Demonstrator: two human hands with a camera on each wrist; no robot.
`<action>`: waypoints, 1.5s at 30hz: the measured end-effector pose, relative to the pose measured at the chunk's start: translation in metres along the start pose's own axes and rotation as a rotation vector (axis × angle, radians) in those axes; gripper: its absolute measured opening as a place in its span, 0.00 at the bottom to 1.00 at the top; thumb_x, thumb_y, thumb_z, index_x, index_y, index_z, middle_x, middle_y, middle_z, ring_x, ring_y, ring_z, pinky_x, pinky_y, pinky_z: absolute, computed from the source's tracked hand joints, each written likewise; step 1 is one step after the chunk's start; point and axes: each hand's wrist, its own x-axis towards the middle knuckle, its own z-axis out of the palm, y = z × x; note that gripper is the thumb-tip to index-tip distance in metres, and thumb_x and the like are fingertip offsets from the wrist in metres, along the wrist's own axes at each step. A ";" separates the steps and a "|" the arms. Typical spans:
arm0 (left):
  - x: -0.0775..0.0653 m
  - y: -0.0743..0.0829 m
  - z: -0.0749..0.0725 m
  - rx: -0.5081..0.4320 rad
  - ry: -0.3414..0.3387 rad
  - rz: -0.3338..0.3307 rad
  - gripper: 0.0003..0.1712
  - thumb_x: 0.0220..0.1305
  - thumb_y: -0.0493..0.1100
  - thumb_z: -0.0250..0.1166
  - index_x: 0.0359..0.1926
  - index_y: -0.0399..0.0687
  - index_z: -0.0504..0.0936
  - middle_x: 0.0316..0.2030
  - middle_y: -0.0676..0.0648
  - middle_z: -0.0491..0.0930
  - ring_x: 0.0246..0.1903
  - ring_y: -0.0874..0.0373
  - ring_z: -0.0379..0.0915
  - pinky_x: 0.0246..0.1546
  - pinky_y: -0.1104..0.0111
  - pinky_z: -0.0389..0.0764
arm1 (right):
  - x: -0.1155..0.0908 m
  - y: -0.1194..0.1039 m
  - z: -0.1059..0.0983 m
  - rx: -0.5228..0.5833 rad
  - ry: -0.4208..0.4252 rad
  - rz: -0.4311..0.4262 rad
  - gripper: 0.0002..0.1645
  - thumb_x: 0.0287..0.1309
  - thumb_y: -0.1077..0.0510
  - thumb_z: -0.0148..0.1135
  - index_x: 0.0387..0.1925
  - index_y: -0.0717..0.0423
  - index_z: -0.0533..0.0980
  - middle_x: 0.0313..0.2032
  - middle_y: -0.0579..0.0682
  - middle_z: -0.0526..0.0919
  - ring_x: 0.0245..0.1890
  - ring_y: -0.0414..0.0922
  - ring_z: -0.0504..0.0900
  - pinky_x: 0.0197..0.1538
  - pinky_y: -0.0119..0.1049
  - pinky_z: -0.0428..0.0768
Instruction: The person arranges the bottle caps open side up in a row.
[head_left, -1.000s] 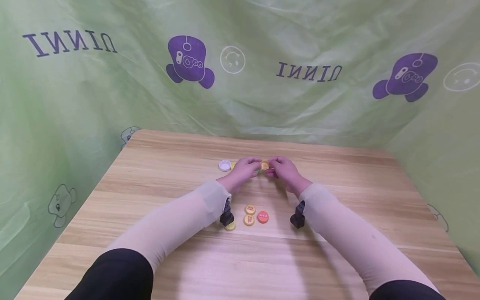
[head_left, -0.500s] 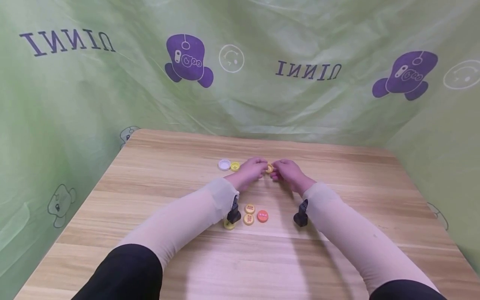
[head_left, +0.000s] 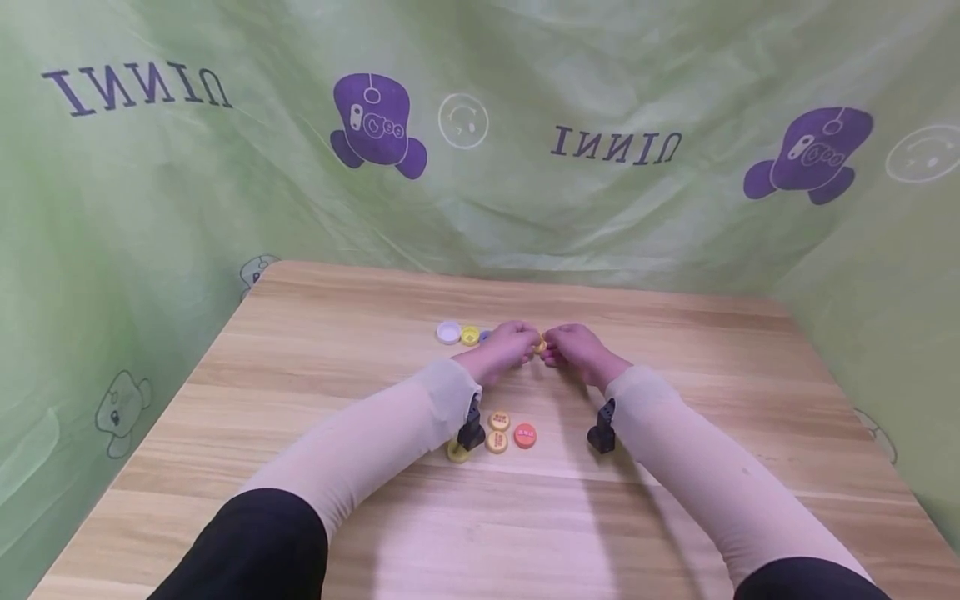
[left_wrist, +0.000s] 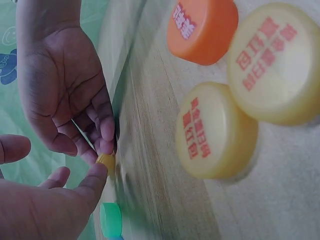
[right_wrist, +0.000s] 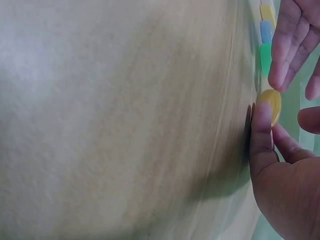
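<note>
Between both hands at the far part of the table is a yellow bottle cap (head_left: 542,345). My right hand (head_left: 581,352) pinches it by the edge, the thumb lying along the table side in the right wrist view. Extended fingers of my left hand (head_left: 506,347) reach the cap's opposite edge, with the left thumb apart. Left of it runs a row of caps: a white cap (head_left: 448,332), a yellow cap (head_left: 469,336), a blue cap (head_left: 485,336) and a green cap (right_wrist: 265,59). In the head view the left hand hides the green one.
Nearer on the wooden table (head_left: 525,533) lie two pale-yellow printed caps (head_left: 497,442) and an orange-red cap (head_left: 525,435). Another yellow cap (head_left: 458,452) sits partly behind the left wrist camera (head_left: 472,429). A green printed curtain (head_left: 525,208) hangs behind the table.
Both hands have shifted slightly right and toward the body with the pinched cap, which is now more covered by fingers. The row's yellow and blue caps have come into sight behind the left hand.
</note>
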 end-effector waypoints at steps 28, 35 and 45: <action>-0.020 -0.008 -0.062 -0.132 0.065 -0.004 0.21 0.81 0.36 0.48 0.66 0.24 0.66 0.61 0.29 0.71 0.63 0.39 0.70 0.67 0.57 0.74 | 0.007 -0.007 0.010 -0.067 -0.023 -0.009 0.24 0.76 0.63 0.48 0.64 0.79 0.67 0.40 0.55 0.77 0.35 0.40 0.79 0.44 0.28 0.84; -0.028 -0.020 -0.057 -0.077 0.057 -0.018 0.20 0.79 0.35 0.51 0.64 0.26 0.69 0.60 0.31 0.74 0.61 0.41 0.73 0.64 0.57 0.77 | 0.005 -0.006 0.011 -0.064 -0.021 -0.012 0.25 0.75 0.63 0.48 0.65 0.78 0.66 0.39 0.55 0.77 0.35 0.41 0.79 0.43 0.29 0.84; -0.065 -0.025 -0.038 0.103 -0.122 -0.041 0.19 0.77 0.36 0.53 0.61 0.29 0.74 0.52 0.34 0.80 0.51 0.44 0.80 0.57 0.58 0.82 | -0.018 0.003 0.007 -0.189 -0.152 -0.003 0.21 0.75 0.62 0.51 0.59 0.76 0.70 0.41 0.58 0.80 0.39 0.45 0.81 0.45 0.34 0.85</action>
